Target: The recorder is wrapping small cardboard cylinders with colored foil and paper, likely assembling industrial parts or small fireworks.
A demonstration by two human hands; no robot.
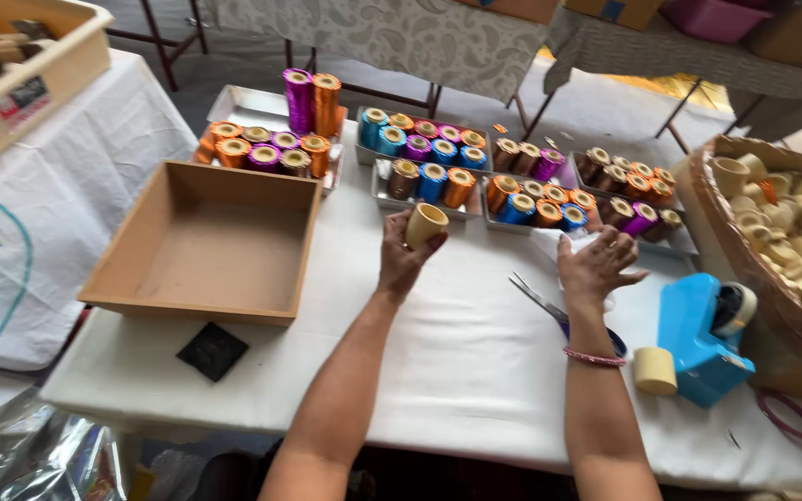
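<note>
My left hand (404,261) holds a bare cream cardboard spool (424,224) above the white table (457,353), just in front of the metal trays (426,206) of shiny coloured thread spools. My right hand (596,266) rests with fingers spread on a crumpled white sheet (559,243), a pink bangle on its wrist. Scissors (540,299) lie right beside that hand.
An open brown cardboard box (206,243) sits at the left with a black square (213,351) in front of it. A blue tape dispenser (703,339) and a cream tape roll (653,370) stand at the right. A wicker basket (744,269) holds several cream spools.
</note>
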